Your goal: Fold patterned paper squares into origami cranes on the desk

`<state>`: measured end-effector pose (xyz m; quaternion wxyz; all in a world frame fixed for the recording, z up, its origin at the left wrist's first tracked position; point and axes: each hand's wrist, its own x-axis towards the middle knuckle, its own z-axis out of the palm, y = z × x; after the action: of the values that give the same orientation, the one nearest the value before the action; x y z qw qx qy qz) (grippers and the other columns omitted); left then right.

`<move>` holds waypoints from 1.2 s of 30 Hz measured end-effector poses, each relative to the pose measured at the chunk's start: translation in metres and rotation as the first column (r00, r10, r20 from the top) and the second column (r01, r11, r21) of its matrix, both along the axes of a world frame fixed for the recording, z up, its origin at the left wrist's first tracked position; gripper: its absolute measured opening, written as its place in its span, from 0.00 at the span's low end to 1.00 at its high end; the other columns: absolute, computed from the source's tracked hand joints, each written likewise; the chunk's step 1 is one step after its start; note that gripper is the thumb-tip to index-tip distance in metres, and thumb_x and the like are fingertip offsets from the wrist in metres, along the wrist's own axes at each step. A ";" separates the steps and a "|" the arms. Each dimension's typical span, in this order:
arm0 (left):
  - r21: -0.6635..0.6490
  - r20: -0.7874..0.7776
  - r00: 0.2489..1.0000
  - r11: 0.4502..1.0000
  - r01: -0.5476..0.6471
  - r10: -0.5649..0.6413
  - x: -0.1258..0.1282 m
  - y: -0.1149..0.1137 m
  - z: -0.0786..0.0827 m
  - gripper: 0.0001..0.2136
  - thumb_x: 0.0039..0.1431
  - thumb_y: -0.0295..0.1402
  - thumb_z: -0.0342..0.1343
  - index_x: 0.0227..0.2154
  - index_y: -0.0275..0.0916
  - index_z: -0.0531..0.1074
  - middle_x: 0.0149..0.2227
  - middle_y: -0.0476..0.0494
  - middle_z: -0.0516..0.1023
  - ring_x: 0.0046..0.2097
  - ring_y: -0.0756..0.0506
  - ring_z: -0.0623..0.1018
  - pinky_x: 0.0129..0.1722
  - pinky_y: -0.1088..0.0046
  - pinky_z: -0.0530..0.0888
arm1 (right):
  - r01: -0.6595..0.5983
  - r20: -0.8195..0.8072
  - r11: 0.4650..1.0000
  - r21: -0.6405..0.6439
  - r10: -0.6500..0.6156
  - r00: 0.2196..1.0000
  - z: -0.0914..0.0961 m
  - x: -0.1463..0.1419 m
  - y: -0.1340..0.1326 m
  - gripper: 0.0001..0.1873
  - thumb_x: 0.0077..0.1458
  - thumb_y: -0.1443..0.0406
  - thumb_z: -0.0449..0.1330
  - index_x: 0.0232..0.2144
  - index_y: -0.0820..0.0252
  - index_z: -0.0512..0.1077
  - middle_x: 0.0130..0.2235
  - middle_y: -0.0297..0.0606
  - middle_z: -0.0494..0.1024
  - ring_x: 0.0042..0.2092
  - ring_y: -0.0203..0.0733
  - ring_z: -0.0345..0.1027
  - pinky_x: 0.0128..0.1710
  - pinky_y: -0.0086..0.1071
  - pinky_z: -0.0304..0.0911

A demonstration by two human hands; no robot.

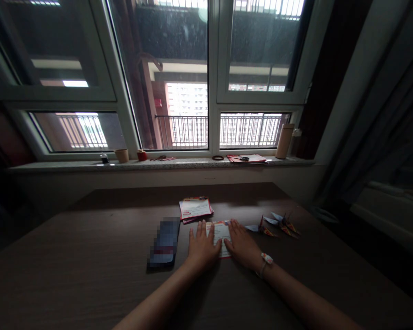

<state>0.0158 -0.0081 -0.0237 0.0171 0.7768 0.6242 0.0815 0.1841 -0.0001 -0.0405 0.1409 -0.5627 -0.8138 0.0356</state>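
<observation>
A printed sheet of paper (221,233) with red edges lies flat on the dark table, under both hands. My left hand (204,247) rests on its left side, palm down with fingers spread. On its right side lies my right hand (242,245), also flat and open, with a bracelet at the wrist. The hands cover much of the sheet, and the thumbs point toward each other over its middle. Just beyond is a stack of similar papers (195,207). Folded paper cranes (283,223) sit to the right of my right hand.
A phone (164,243), partly pixelated, lies left of my left hand. On the windowsill (178,164) stand a paper cup (121,156), a red spool-like item (142,155), a dark ring (217,157), more red-edged papers (250,158) and a tall flask (284,141).
</observation>
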 end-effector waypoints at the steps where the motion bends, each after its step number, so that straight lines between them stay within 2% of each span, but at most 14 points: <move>1: 0.000 0.001 1.000 1.000 -0.002 0.002 0.000 0.000 0.000 0.32 0.65 0.49 0.40 0.66 0.37 0.56 0.69 0.29 0.50 0.70 0.33 0.51 0.65 0.42 0.48 | 0.006 -0.008 1.000 0.007 -0.006 1.000 -0.001 0.000 0.000 0.34 0.63 0.58 0.47 0.63 0.81 0.56 0.67 0.61 0.52 0.69 0.57 0.45 0.68 0.50 0.46; 5: 0.027 0.011 1.000 0.999 -0.018 0.017 -0.001 0.001 -0.002 0.32 0.64 0.49 0.42 0.66 0.37 0.56 0.69 0.29 0.52 0.70 0.32 0.50 0.65 0.41 0.47 | -0.002 -0.042 1.000 0.028 0.004 0.999 -0.006 0.002 0.002 0.33 0.63 0.58 0.48 0.63 0.78 0.57 0.67 0.61 0.53 0.69 0.58 0.46 0.67 0.52 0.47; 8: 0.090 0.061 0.998 0.996 0.022 -0.027 -0.002 0.001 -0.003 0.27 0.63 0.44 0.47 0.63 0.38 0.61 0.68 0.30 0.55 0.70 0.32 0.51 0.65 0.41 0.49 | -0.044 -0.106 0.996 0.081 0.052 0.993 -0.004 0.005 0.000 0.30 0.62 0.59 0.51 0.62 0.71 0.60 0.66 0.59 0.57 0.68 0.57 0.49 0.65 0.52 0.52; 11: 0.148 0.099 0.981 0.977 0.152 -0.168 -0.006 0.001 -0.001 0.17 0.62 0.36 0.51 0.53 0.42 0.72 0.64 0.36 0.64 0.68 0.36 0.58 0.66 0.45 0.52 | -0.113 -0.170 0.978 0.176 0.143 0.975 0.005 0.008 -0.003 0.19 0.60 0.63 0.55 0.52 0.64 0.69 0.61 0.53 0.65 0.64 0.54 0.55 0.64 0.49 0.55; 12: 0.142 0.107 0.972 0.971 0.194 -0.210 -0.009 0.002 0.002 0.15 0.62 0.35 0.52 0.50 0.42 0.73 0.62 0.37 0.67 0.66 0.37 0.61 0.66 0.46 0.53 | -0.145 -0.173 0.972 0.183 0.177 0.969 0.009 0.009 -0.004 0.15 0.60 0.65 0.55 0.48 0.61 0.72 0.58 0.50 0.68 0.62 0.52 0.58 0.63 0.48 0.56; 14: 0.070 0.146 0.961 0.971 0.227 -0.235 -0.016 0.002 0.008 0.15 0.61 0.34 0.54 0.50 0.43 0.73 0.58 0.37 0.71 0.61 0.38 0.68 0.64 0.44 0.57 | -0.225 -0.184 0.964 0.143 0.250 0.951 0.015 0.013 -0.005 0.12 0.60 0.67 0.55 0.45 0.61 0.72 0.52 0.47 0.72 0.56 0.49 0.64 0.59 0.45 0.60; 16: -0.002 0.164 0.938 0.950 0.311 -0.306 -0.026 0.002 0.017 0.19 0.59 0.37 0.56 0.54 0.47 0.71 0.61 0.39 0.69 0.63 0.37 0.66 0.64 0.41 0.54 | -0.284 -0.219 0.954 0.101 0.299 0.929 0.020 0.019 -0.004 0.14 0.59 0.65 0.58 0.48 0.60 0.72 0.52 0.46 0.72 0.56 0.48 0.63 0.59 0.42 0.61; 19: -0.153 0.179 0.914 0.907 0.392 -0.365 -0.039 0.000 0.029 0.28 0.53 0.46 0.62 0.57 0.50 0.68 0.66 0.38 0.61 0.67 0.32 0.59 0.64 0.37 0.49 | -0.350 -0.240 0.935 0.055 0.353 0.904 0.023 0.027 -0.003 0.24 0.52 0.58 0.66 0.51 0.59 0.71 0.56 0.46 0.69 0.58 0.50 0.61 0.60 0.43 0.59; 22: -0.194 0.203 0.893 0.877 0.439 -0.402 -0.046 -0.001 0.034 0.34 0.48 0.49 0.65 0.59 0.51 0.66 0.68 0.37 0.56 0.69 0.32 0.55 0.64 0.37 0.43 | -0.382 -0.224 0.923 0.037 0.380 0.897 0.024 0.032 -0.002 0.30 0.48 0.53 0.69 0.51 0.59 0.71 0.57 0.48 0.67 0.59 0.52 0.59 0.61 0.45 0.58; 25: -0.210 0.208 0.894 0.874 0.437 -0.397 -0.047 -0.001 0.034 0.35 0.48 0.50 0.65 0.60 0.51 0.66 0.69 0.37 0.55 0.69 0.33 0.53 0.64 0.38 0.44 | -0.398 -0.219 0.916 0.042 0.397 0.891 0.026 0.032 -0.003 0.32 0.46 0.52 0.70 0.51 0.58 0.72 0.57 0.48 0.67 0.59 0.53 0.60 0.61 0.46 0.58; 28: -0.210 0.202 0.902 0.883 0.420 -0.381 -0.046 0.001 0.032 0.30 0.51 0.48 0.63 0.58 0.51 0.67 0.68 0.38 0.57 0.69 0.33 0.54 0.65 0.39 0.45 | -0.409 -0.224 0.910 0.064 0.412 0.883 0.027 0.032 -0.004 0.28 0.47 0.53 0.69 0.50 0.57 0.73 0.55 0.47 0.69 0.58 0.52 0.62 0.59 0.45 0.59; 31: -0.224 0.208 0.899 0.876 0.427 -0.385 -0.047 0.003 0.031 0.29 0.53 0.48 0.62 0.58 0.50 0.68 0.68 0.37 0.56 0.69 0.33 0.54 0.65 0.39 0.42 | -0.434 -0.219 0.895 0.104 0.446 0.868 0.029 0.031 -0.005 0.22 0.51 0.56 0.67 0.47 0.57 0.75 0.52 0.46 0.72 0.56 0.51 0.64 0.58 0.44 0.61; 36: -0.202 0.261 0.890 0.881 0.428 -0.373 -0.049 0.007 0.030 0.19 0.63 0.47 0.52 0.53 0.50 0.73 0.67 0.42 0.60 0.69 0.35 0.56 0.66 0.42 0.40 | -0.407 -0.253 0.904 0.131 0.428 0.868 0.030 0.029 -0.005 0.10 0.58 0.62 0.60 0.41 0.56 0.77 0.49 0.42 0.76 0.52 0.45 0.69 0.56 0.37 0.63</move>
<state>-0.0331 -0.0007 0.0061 0.2001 0.8675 0.4486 0.0787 0.2135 -0.0048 -0.0102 0.2623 -0.3574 -0.8892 0.1132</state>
